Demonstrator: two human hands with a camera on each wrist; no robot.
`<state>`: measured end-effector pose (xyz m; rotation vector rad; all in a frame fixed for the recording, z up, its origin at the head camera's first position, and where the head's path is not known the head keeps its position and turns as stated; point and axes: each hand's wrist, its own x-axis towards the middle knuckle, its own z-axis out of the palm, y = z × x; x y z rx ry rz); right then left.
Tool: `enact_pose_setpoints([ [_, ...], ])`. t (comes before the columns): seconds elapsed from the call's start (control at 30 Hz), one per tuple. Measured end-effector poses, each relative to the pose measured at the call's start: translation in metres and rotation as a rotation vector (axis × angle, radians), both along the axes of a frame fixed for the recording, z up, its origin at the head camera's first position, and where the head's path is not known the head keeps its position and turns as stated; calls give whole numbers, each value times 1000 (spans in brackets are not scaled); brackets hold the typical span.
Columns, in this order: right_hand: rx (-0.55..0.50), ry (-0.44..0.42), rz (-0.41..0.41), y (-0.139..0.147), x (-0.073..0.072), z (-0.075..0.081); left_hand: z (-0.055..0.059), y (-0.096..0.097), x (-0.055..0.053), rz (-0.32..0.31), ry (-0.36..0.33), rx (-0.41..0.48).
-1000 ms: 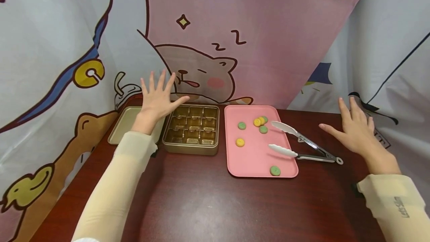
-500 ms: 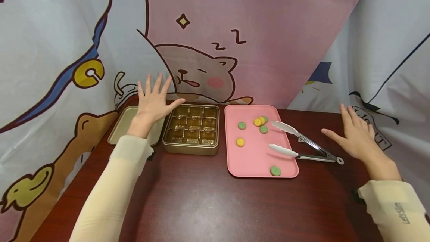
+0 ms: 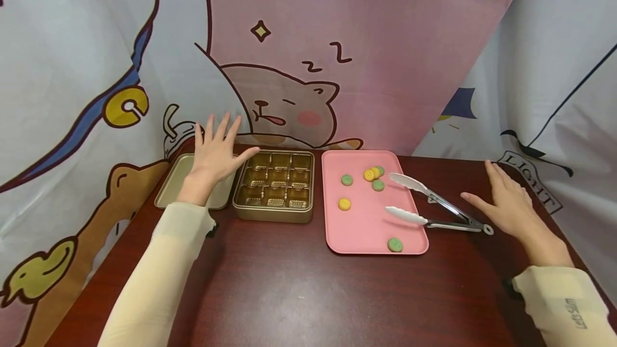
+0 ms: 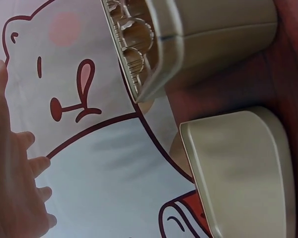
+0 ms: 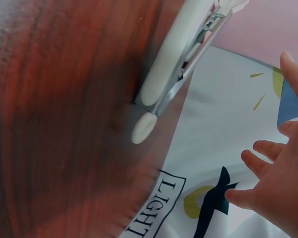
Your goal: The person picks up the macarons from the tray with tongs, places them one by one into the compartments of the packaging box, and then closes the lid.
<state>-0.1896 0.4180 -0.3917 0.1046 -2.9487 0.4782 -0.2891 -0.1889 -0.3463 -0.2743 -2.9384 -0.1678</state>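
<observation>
Near right hand (image 3: pixel 512 209): tongs (image 3: pixel 449 207), silvery, white-tipped, spread.

right sleeve (image 3: pixel 561 304): "Let's Slim" | backdrop cloth (image 3: pixel 409 68): "LIGHT" at right; "Z", "Z" above drawn animal (image 3: pixel 289 106)

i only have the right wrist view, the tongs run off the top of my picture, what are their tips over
Observer: In the head view, both white tips of the tongs reach over the pink tray.
Operator: are the tongs spread or closed
Observer: Spread, their two arms stand apart in a V.
Operator: and is the left hand holding anything
Observer: No, the left hand has its fingers spread and holds nothing.
</observation>
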Motion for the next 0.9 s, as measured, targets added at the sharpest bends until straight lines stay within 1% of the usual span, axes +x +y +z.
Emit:
enact_pose_setpoints([
  [0.27,-48,-31,25,-1,4,-11,-5,-6,7,-13,-2,25],
  [0.57,-79,-26,66,-3,8,-20,-10,-12,15,-27,-44,57],
  [0.67,-79,-32,77,-4,9,-23,-12,-14,17,-34,-51,79],
  [0.77,-85,-37,85,-5,11,-25,-15,-15,20,-59,-61,119],
  [0.9,-102,-64,87,-8,13,-28,-18,-14,27,-96,-114,190],
])
